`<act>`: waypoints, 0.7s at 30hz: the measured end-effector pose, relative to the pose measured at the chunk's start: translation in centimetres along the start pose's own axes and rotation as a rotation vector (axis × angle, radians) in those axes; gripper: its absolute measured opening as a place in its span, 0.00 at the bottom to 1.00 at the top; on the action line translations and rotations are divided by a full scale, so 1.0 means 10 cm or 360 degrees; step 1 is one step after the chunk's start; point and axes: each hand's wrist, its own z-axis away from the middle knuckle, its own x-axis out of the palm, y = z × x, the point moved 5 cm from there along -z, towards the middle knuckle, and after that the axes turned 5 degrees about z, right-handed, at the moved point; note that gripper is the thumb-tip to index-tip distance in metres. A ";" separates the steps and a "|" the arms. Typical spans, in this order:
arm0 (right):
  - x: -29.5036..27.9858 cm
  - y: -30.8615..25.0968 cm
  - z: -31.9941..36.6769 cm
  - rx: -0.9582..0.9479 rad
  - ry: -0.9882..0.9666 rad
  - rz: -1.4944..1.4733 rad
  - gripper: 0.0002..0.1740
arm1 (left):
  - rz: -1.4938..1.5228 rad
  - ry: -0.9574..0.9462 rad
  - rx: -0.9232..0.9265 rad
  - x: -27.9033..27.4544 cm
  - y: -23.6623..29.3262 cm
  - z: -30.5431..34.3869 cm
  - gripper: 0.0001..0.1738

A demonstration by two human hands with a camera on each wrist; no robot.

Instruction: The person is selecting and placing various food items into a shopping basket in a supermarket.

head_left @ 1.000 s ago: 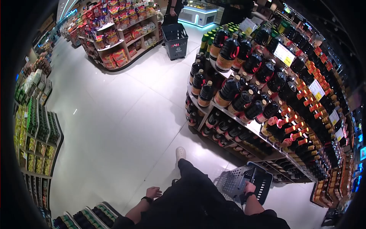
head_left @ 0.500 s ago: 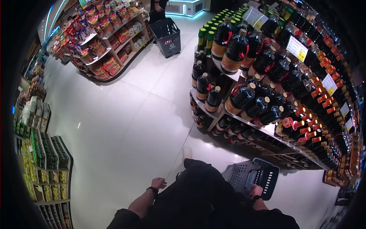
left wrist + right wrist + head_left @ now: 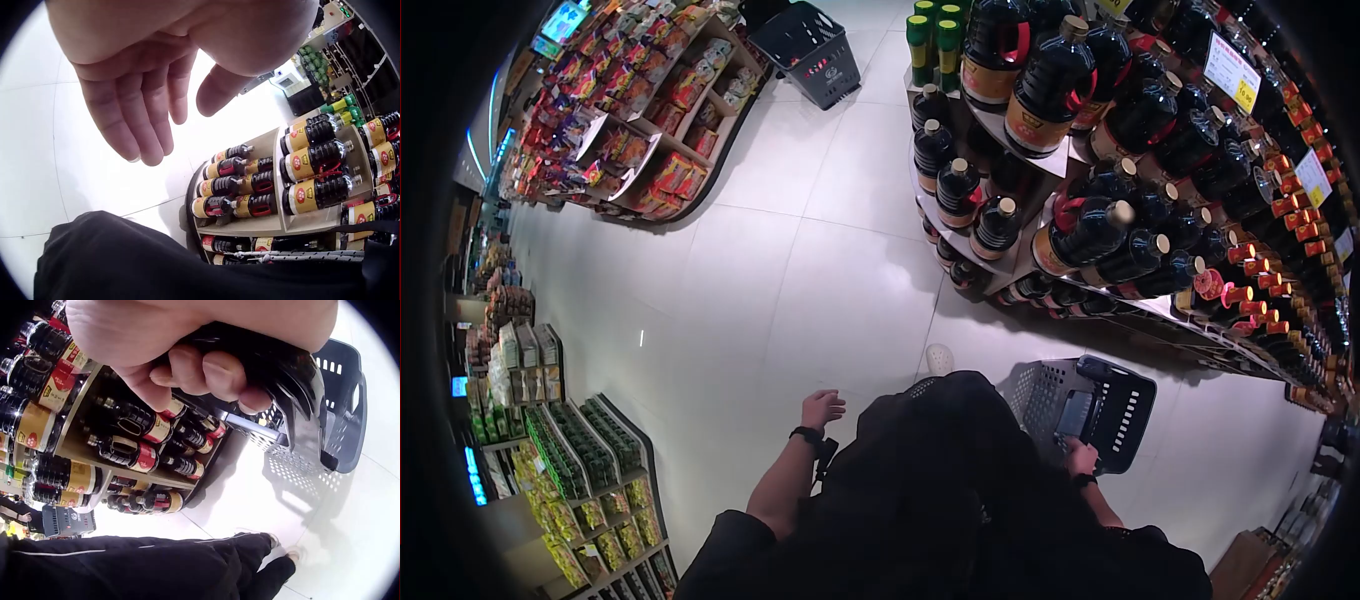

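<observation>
My right hand holds the black handle of a dark grey shopping basket. In the right wrist view its fingers curl round that handle. The basket hangs at my right side, with slots and small holes in its walls. My left hand hangs free on the other side, in front of the pale floor. The left wrist view shows its fingers loosely bent and holding nothing. Nearest to the basket is a shelf display of large dark bottles with tan labels and red handles.
Smaller bottles with red caps line the display's far right. Ahead on the left, shelves hold red and orange packets. Another grey basket is near them. Green and yellow goods fill a stand at lower left. Pale tiled floor runs between.
The displays and the other basket have shifted in view, and the bottle display looks closer. My right hand still holds its basket; the left hand swings forward a little, holding nothing.
</observation>
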 end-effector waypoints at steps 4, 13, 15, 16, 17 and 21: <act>0.38 -0.12 0.24 -0.0154 -0.0021 0.0017 0.15 | -0.0063 0.0013 -0.0104 -0.26 0.11 -0.14 0.19; 1.20 -0.37 0.86 0.0098 0.0010 -0.0093 0.07 | -0.0231 -0.0054 -0.0238 -0.88 0.56 -0.74 0.19; 1.45 -0.39 0.99 0.0096 0.0055 -0.0084 0.09 | -0.0379 -0.0116 -0.0149 -1.05 0.82 -0.88 0.19; 1.57 -0.38 1.04 0.0097 0.0080 -0.0079 0.10 | -0.0485 -0.0158 -0.0068 -1.12 0.97 -0.94 0.19; 1.69 -0.39 1.10 0.0090 0.0107 -0.0075 0.10 | -0.0584 -0.0202 0.0018 -1.19 1.17 -1.02 0.19; 2.23 -0.67 1.49 0.0093 0.0148 -0.0078 0.12 | -0.0335 -0.0231 -0.0123 -1.74 1.51 -1.61 0.18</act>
